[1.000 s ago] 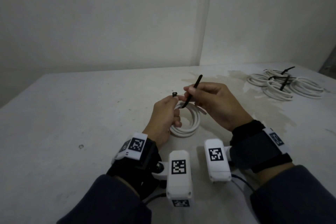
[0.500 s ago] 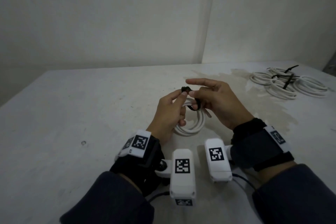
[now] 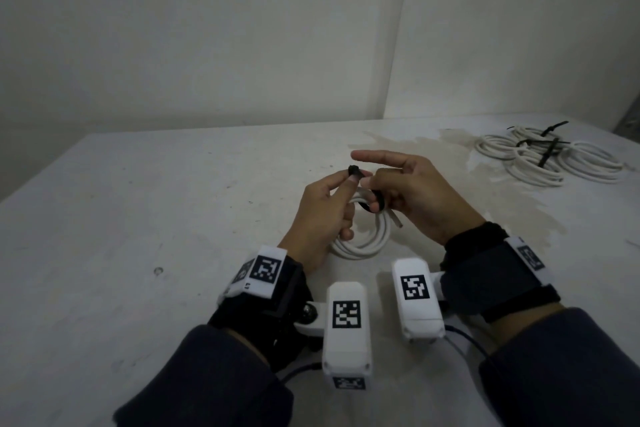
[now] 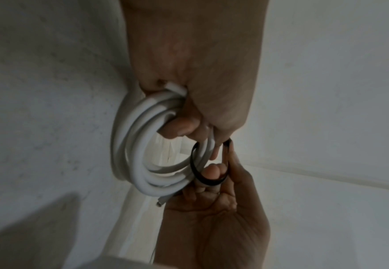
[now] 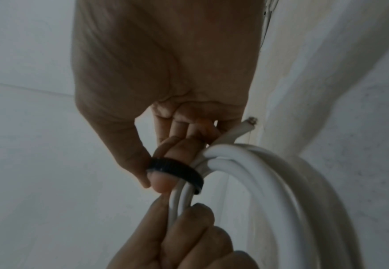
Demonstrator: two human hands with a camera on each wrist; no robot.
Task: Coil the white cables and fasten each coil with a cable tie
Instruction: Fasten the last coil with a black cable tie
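A white cable coil (image 3: 367, 239) is held up over the table's middle. My left hand (image 3: 325, 204) grips the coil with its lower fingers (image 4: 177, 127) while thumb and forefinger pinch the head of a black cable tie (image 3: 353, 170). The tie (image 5: 177, 166) loops loosely around the coil's strands (image 4: 198, 163). My right hand (image 3: 408, 191) pinches the tie's loop (image 3: 375, 204) between thumb and a curled finger, which sits inside the loop, and its forefinger points straight out to the left. The cable's cut end (image 5: 248, 124) sticks out beside the right hand.
Several tied white coils (image 3: 550, 158) with black ties lie in a heap at the table's (image 3: 138, 218) back right. A pale stain (image 3: 433, 149) spreads across the tabletop behind my hands. Walls meet in a corner behind the table.
The tie's long tail stood up from my right hand a second ago; now it is bent round into a loop about the coil. Both hands have risen slightly.
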